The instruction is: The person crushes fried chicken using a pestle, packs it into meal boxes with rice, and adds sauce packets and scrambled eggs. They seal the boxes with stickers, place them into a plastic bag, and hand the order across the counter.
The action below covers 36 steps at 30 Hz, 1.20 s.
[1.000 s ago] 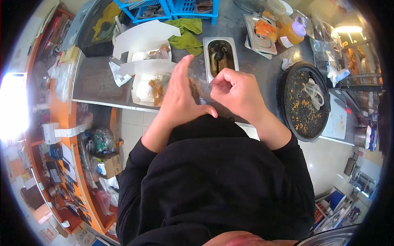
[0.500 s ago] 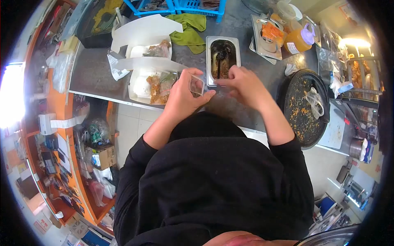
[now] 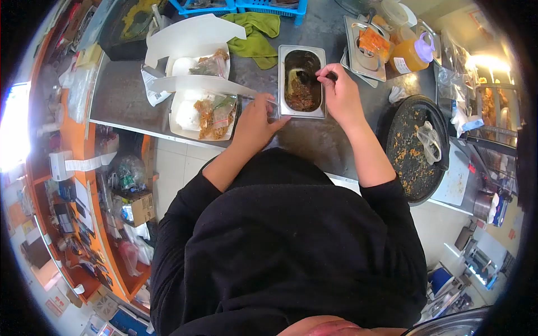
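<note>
A steel pan [image 3: 282,84] of dark brown sauce with bits in it stands on the counter in front of me. My right hand [image 3: 344,99] is closed in a pinch on the handle of a black spoon [image 3: 304,77], whose bowl is down in the sauce. Left of the pan, my left hand [image 3: 253,124] grips a small clear plastic bag [image 3: 273,108] close to the pan's side. Beside that hand lies an open white takeaway box [image 3: 175,131] with rice, browned food and a small clear packet. Behind it sits a similar box [image 3: 170,64].
A green cloth [image 3: 260,36] lies behind the pan, near blue baskets [image 3: 269,10]. To the right are a black oval tray [image 3: 400,168] with crumbs, stacked steel lids [image 3: 358,53] and an orange bottle [image 3: 412,59]. An orange shelf [image 3: 84,185] stands left.
My right hand has moved up and taken hold of the spoon, swinging its handle from the pan's near edge to its right side. My left hand has turned slightly, still gripping the bag.
</note>
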{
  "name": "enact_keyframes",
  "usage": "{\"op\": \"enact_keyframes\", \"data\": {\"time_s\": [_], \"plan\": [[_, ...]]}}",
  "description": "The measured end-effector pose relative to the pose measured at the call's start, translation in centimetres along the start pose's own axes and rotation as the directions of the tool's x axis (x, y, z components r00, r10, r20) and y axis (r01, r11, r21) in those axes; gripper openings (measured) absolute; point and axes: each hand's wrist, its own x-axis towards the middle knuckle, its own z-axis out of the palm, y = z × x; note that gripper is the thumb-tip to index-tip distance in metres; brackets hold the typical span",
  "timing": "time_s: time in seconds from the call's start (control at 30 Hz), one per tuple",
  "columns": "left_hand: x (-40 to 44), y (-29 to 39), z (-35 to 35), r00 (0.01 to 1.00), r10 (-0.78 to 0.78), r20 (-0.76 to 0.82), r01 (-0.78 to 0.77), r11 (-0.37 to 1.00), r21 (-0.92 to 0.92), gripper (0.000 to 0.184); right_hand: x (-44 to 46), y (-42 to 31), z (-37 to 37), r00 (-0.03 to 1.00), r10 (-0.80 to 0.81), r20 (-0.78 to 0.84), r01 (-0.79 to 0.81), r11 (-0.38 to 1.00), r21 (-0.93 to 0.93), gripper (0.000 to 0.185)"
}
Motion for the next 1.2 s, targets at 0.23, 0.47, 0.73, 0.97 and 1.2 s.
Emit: {"op": "enact_keyframes", "data": {"time_s": [0.23,0.47,0.73,0.97,1.2], "plan": [[0.2,0.0,0.1,0.997,-0.060,0.040,0.061,0.997,-0.041,0.055,-1.0,0.4,0.9,0.976,0.217,0.022,-0.210,0.904,0.373,0.009],[0.3,0.2,-0.2,0.998,-0.055,0.042,0.058,0.997,-0.057,0.047,-0.4,1.9,1.3,0.963,0.104,-0.250,-0.053,0.978,0.203,0.011],[0.4,0.1,-0.2,0.995,-0.082,0.056,0.083,0.997,-0.005,0.048,-0.3,2.1,1.4,0.945,0.325,-0.043,-0.243,0.782,0.573,0.013],[0.4,-0.2,0.0,0.997,-0.060,0.053,0.060,0.998,0.012,0.050,-1.9,2.0,-0.3,0.947,0.320,-0.023,-0.239,0.753,0.614,0.014],[0.3,0.3,-0.2,0.996,-0.069,0.050,0.069,0.998,0.004,0.050,-2.9,1.5,-2.2,0.877,0.471,-0.094,-0.269,0.645,0.716,0.014]]}}
